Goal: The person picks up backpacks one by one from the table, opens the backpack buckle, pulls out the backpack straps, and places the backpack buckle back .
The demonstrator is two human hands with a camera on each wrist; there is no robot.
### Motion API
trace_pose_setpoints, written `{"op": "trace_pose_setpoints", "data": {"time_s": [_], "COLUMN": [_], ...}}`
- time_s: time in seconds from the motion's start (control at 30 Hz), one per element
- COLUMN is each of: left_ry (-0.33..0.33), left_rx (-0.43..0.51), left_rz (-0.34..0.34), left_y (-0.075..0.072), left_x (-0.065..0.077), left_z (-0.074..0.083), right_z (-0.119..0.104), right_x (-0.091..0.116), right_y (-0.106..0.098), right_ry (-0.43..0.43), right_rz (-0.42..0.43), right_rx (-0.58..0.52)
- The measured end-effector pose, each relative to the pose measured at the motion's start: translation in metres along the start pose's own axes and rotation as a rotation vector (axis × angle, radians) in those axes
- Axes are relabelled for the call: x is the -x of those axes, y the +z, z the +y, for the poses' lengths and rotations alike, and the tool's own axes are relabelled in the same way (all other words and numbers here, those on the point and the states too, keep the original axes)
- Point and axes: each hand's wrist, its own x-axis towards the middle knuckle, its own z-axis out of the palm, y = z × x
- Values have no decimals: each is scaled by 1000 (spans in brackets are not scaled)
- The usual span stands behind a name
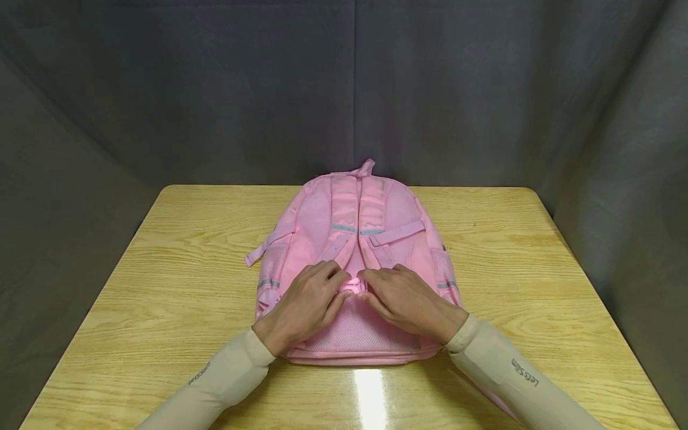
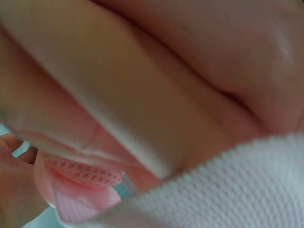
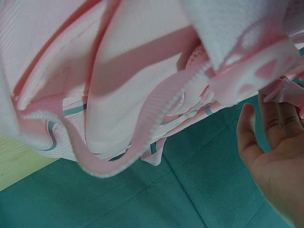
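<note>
A pink backpack [image 1: 355, 322] lies on the table with its padded shoulder straps [image 1: 344, 203] facing up. Across the middle of its back, both hands meet at a small pink buckle [image 1: 352, 285]. My left hand [image 1: 312, 295] pinches the buckle's left side between thumb and fingers. From the other side, my right hand [image 1: 405, 298] pinches its right end, fingers curled over it. Blurred skin and pale mesh fabric [image 2: 237, 190] fill most of the left wrist view. A loose pink webbing strap [image 3: 137, 128] loops across the right wrist view.
The wooden table [image 1: 537, 286] extends on both sides of the backpack. A dark curtain [image 1: 242, 89] hangs behind and beside it. One side strap [image 1: 260, 254] sticks out to the backpack's left, and a top carry loop [image 1: 367, 167] points toward the curtain.
</note>
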Motion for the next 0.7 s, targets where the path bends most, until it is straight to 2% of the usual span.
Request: {"op": "trace_pose_setpoints", "data": {"time_s": [0.33,0.57,0.7], "left_ry": [-12,-2,-18], "left_rx": [2,1,14], "left_rz": [-13,1,8], "left_y": [0,0,-1], "left_x": [0,0,1], "left_z": [0,0,-2], "right_z": [0,0,2], "right_x": [1,0,1], "right_y": [0,-1,-3], "right_ry": [2,3,19], "right_rz": [-8,-11,-5], "right_rx": [-2,-9,-21]}}
